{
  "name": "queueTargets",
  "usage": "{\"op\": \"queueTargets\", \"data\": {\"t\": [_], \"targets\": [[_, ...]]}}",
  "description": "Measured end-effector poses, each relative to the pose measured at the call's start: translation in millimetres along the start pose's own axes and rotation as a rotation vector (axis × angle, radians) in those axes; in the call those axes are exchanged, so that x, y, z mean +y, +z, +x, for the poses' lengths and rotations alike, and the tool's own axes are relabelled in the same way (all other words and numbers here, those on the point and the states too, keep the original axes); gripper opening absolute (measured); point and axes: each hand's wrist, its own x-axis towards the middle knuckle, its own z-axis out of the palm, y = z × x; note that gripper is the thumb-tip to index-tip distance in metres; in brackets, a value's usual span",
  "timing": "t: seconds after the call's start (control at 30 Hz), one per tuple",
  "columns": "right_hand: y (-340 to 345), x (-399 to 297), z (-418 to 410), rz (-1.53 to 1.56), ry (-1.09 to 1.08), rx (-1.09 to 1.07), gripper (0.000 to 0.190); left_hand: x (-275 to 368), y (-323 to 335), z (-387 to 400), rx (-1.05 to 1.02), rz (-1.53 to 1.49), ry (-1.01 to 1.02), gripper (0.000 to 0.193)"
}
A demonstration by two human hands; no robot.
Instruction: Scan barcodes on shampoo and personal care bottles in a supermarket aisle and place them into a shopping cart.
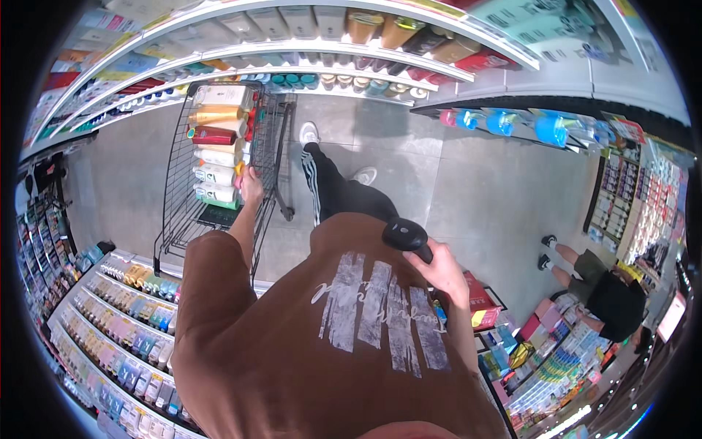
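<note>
My left hand (250,186) reaches into a black wire shopping cart (170,192), its fingers at a small pink and orange item beside a row of bottles. Whether it grips that item cannot be told. White bottles (215,175), a dark red bottle (213,135), an amber bottle (216,114) and a white bottle (224,95) lie on their sides in the cart. Near them is a flat black panel (218,215). In front of my brown shirt, my right hand (439,266) is closed around the handle of a black handheld scanner (405,233).
Shelves of bottles (307,24) curve across the top, and another tiered shelf (126,329) stands at lower left. Blue bottles (551,129) line a rack at upper right. A person (609,296) stands at the right by a stacked product display (554,373). Grey tiled floor (471,181) lies between.
</note>
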Motion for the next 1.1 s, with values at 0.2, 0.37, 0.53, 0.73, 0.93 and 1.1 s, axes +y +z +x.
{"op": "queueTargets", "data": {"t": [0.2, 0.37, 0.53, 0.73, 0.93, 1.1], "targets": [[-10.7, 28.9, -20.8, 0.091, 0.046, 0.058, 0.037, 18.3, 18.2, -22.6, -0.113, -0.138, 0.043, 0.040], [-21.5, 55.6, -42.3, 0.184, -0.069, 0.058, 0.042, -6.8, 9.1, 8.1, -0.086, 0.035, 0.186, 0.047], [-16.1, 90.8, -43.6, 0.182, -0.180, 0.081, 0.048, 125.4, -16.4, -35.1, -0.101, 0.261, 0.023, 0.082], [-40.1, 85.4, -25.9, 0.154, -0.274, 0.140, 0.047, 392.6, -146.1, -105.4, 0.201, -0.244, 0.866, 0.054], [-54.8, 74.6, 8.1, 0.113, -0.482, 0.198, 0.045, 587.3, -290.1, -208.4, 0.245, -0.650, 1.364, 0.047], [-74.3, 59.8, 6.9, 0.152, -0.378, 0.184, 0.046, 696.7, -345.8, -253.8, 0.410, -0.716, 1.612, 0.052]]}}
